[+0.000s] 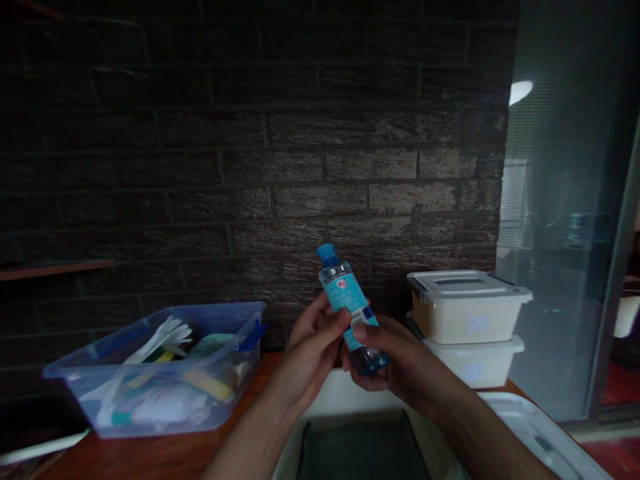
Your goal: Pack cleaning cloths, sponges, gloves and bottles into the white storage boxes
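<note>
A clear plastic bottle (349, 293) with a blue cap and a light-blue label is held up in both hands, its top leaning to the left. My left hand (319, 337) wraps round its left side, with the thumb on the label. Lower down, my right hand (383, 353) grips the bottle near its base, thumb across the front. Directly below the hands stands an uncovered white bin (345, 387) with a dark mesh-like item (363, 447) inside. The fingers behind the bottle are mostly hidden.
On the left of the wooden table (165, 457) sits a clear blue-tinted bin (150, 367) holding white gloves (165, 337) and bottles. Two lidded white boxes (467, 320) are stacked at right, with a loose white lid (530, 430) before them. A dark brick wall (300, 153) rises behind.
</note>
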Tool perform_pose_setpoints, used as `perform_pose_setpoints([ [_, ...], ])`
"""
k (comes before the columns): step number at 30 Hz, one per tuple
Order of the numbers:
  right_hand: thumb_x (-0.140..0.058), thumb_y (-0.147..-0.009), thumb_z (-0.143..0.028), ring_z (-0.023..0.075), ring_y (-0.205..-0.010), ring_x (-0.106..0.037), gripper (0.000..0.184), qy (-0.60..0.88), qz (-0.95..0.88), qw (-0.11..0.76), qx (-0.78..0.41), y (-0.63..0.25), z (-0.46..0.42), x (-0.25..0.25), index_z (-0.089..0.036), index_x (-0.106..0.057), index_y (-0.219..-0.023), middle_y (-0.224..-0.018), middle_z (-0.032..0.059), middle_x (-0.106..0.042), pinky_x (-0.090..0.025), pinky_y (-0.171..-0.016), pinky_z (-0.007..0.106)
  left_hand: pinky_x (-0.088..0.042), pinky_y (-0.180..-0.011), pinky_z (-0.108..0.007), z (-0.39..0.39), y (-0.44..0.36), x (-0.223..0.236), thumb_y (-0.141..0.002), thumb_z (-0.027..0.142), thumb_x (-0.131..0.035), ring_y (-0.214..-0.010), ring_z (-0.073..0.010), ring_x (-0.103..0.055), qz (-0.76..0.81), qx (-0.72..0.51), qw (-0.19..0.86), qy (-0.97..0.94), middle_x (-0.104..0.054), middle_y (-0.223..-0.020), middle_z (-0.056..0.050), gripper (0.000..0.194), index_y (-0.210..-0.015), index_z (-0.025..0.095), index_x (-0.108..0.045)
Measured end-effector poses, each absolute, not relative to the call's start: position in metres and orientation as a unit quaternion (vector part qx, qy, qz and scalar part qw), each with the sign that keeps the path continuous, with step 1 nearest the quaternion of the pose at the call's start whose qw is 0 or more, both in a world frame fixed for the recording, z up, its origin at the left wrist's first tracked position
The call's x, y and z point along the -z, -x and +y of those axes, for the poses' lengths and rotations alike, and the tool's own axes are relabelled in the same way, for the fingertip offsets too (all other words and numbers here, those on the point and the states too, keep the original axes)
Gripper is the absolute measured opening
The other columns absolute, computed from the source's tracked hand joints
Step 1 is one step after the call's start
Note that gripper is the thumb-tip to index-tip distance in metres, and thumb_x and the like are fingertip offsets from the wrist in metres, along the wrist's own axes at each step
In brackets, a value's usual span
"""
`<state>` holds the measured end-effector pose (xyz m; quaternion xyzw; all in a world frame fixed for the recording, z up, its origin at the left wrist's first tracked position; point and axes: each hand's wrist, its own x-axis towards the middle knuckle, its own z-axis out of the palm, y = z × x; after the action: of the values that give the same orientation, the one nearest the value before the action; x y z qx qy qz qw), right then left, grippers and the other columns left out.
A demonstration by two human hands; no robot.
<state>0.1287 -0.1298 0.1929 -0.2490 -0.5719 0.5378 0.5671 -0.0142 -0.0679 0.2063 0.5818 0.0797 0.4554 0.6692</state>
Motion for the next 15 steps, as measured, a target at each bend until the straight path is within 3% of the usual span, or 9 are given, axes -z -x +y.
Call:
perform_pose_setpoints([
  [3, -0.082, -0.083, -0.038, 0.0117, -0.064, -0.056, 0.039, 0.320, -0.632, 0.566, -0.422, -0.134, -0.122, -0.189, -0.015, -0.062, -0.106, -0.081, 0.0024, -0.066, -0.041, -0.051, 0.021, -0.054, -0.054, -0.025, -0.067, 0.013, -0.204, -0.078, 0.035, -0.087, -0.065, -0.0164, -0.067, 0.109, -0.486, 0.630, -0.596, -0.073, -0.089, -0.004, 0.045, -0.114, 0.021, -0.066],
  [5, -0.085, -0.080, -0.036, 0.0121, -0.069, -0.056, 0.041, 0.361, -0.648, 0.570, -0.354, -0.137, -0.117, -0.186, -0.015, -0.062, -0.108, -0.085, 0.0030, -0.067, -0.047, -0.055, 0.022, -0.058, -0.069, -0.026, -0.067, 0.010, -0.204, -0.074, 0.031, -0.090, -0.077, -0.0166, -0.069, 0.124, -0.512, 0.591, -0.611, -0.073, -0.091, -0.003, 0.044, -0.109, 0.020, -0.067],
  [7, -0.082, -0.083, -0.037, 0.0110, -0.064, -0.054, 0.036, 0.373, -0.652, 0.568, -0.337, -0.139, -0.116, -0.183, -0.016, -0.062, -0.105, -0.080, 0.0013, -0.065, -0.047, -0.053, 0.022, -0.056, -0.073, -0.024, -0.066, 0.007, -0.204, -0.073, 0.031, -0.091, -0.081, -0.0162, -0.068, 0.132, -0.524, 0.563, -0.625, -0.072, -0.090, -0.002, 0.041, -0.104, 0.019, -0.068],
  [10, -0.076, -0.087, -0.040, 0.0086, -0.050, -0.047, 0.027, 0.340, -0.632, 0.554, -0.422, -0.141, -0.123, -0.181, -0.017, -0.063, -0.092, -0.064, -0.0016, -0.057, -0.036, -0.043, 0.019, -0.053, -0.063, -0.023, -0.064, 0.005, -0.205, -0.080, 0.042, -0.084, -0.069, -0.0146, -0.064, 0.112, -0.495, 0.580, -0.637, -0.068, -0.080, -0.002, 0.034, -0.097, 0.017, -0.068],
  [12, -0.074, -0.086, -0.046, 0.0080, -0.043, -0.044, 0.030, 0.316, -0.583, 0.526, -0.532, -0.144, -0.131, -0.183, -0.018, -0.064, -0.089, -0.066, 0.0014, -0.061, -0.025, -0.035, 0.019, -0.050, -0.059, -0.024, -0.060, 0.008, -0.205, -0.083, 0.046, -0.078, -0.065, -0.0142, -0.061, 0.065, -0.440, 0.630, -0.637, -0.065, -0.076, -0.002, 0.033, -0.092, 0.016, -0.068],
  [13, -0.073, -0.084, -0.052, 0.0089, -0.041, -0.044, 0.035, 0.308, -0.557, 0.506, -0.582, -0.146, -0.134, -0.185, -0.019, -0.066, -0.096, -0.072, 0.0035, -0.065, -0.023, -0.033, 0.020, -0.050, -0.061, -0.024, -0.058, 0.011, -0.206, -0.082, 0.044, -0.080, -0.068, -0.0141, -0.061, 0.042, -0.418, 0.649, -0.634, -0.065, -0.078, -0.003, 0.031, -0.091, 0.016, -0.069],
  [15, -0.069, -0.083, -0.062, 0.0117, -0.041, -0.049, 0.045, 0.316, -0.546, 0.461, -0.623, -0.150, -0.135, -0.186, -0.022, -0.068, -0.102, -0.075, 0.0064, -0.068, -0.031, -0.034, 0.023, -0.046, -0.058, -0.024, -0.054, 0.018, -0.206, -0.081, 0.041, -0.080, -0.067, -0.0140, -0.061, 0.020, -0.374, 0.677, -0.634, -0.065, -0.082, -0.003, 0.029, -0.094, 0.017, -0.069],
])
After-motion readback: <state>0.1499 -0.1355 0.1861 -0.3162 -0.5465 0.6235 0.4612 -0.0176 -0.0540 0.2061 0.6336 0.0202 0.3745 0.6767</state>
